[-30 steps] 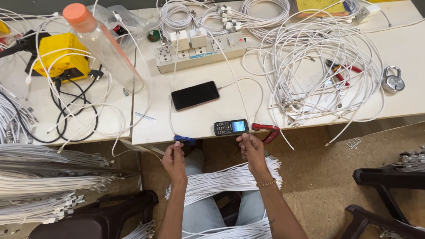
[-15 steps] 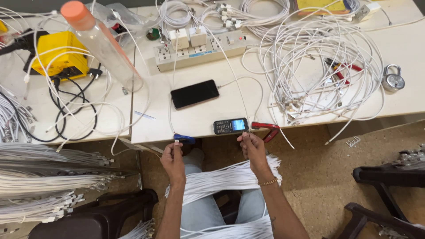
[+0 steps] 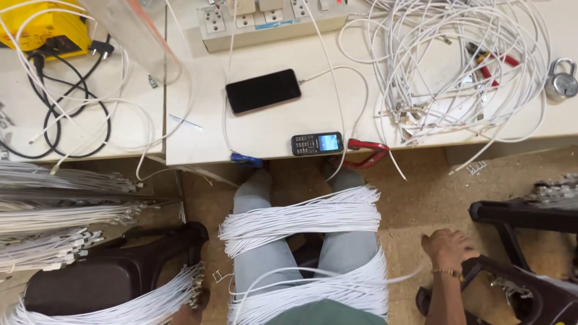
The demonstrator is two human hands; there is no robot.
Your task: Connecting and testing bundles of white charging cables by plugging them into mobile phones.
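Head view: the right hand point(image 3: 447, 250) was set on the black stool point(image 3: 518, 295), fingers curled over its rim. The left hand point(image 3: 194, 301) was mostly hidden among white cable bundles point(image 3: 301, 219); its fingers could not be judged. Repositioning the stool was judged the step in hand, requiring a firm hold.

On the table point(image 3: 421, 135), the smartphone point(image 3: 263, 91) lies behind the keypad phone point(image 3: 317, 144), the power strip point(image 3: 271, 21) farther back. Right of them sprawls the cable tangle point(image 3: 457, 72), the padlock point(image 3: 562, 82) beyond. Cable bundles point(image 3: 301, 219) lie across the lap; right hand point(image 3: 447, 250) on the chair point(image 3: 530, 289) at right.
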